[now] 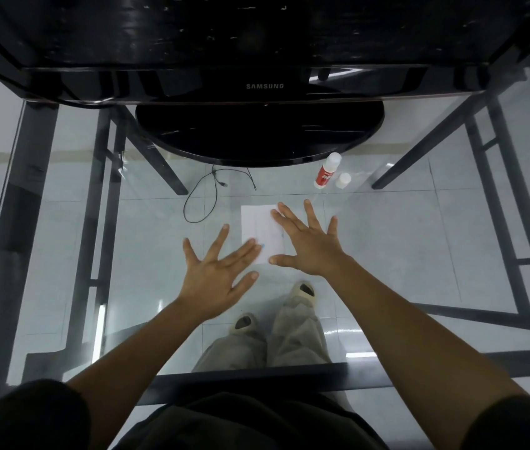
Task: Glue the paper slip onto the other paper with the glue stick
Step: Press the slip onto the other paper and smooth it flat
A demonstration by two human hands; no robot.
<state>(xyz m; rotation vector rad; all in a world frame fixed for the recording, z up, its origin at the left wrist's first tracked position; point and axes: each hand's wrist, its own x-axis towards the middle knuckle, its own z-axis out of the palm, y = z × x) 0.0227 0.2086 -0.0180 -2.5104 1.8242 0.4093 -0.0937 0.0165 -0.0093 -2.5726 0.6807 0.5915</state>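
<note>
- Glass table [403, 254]: fills most of frame; dark near edge runs across the bottom, metal frame bars down left & right sides. Floor tiles and the person's legs show thru the glass.
- Monitor [263, 43]: spans the top of frame, overhanging; lower bezel is the far limit of the work area.
- Monitor base [257, 131]: black oval, upper ctr. A strip of bare glass lies btwn its front edge and the paper's top edge.
- Right hand [309, 245]: flat, fingers straight & spread, gripping nothing; lies over the paper's right edge, thumb by its bottom edge.
- Left hand [215, 280]: also flat & spread, nothing held; two fingertips reach the paper's lower-left edge.
- Paper [257, 225]: white, ctr of frame, flat on glass; can't tell slip from sheet. Wide bare glass to its left and to the right of the right hand.
- Cable [198, 196]: thin black loop, upper left of paper, apart from it.
- Glue stick [326, 172]: uncapped, red label, upper right of paper, near the base's right edge.
- Cap [343, 180]: white, just beside the stick, on its right.
</note>
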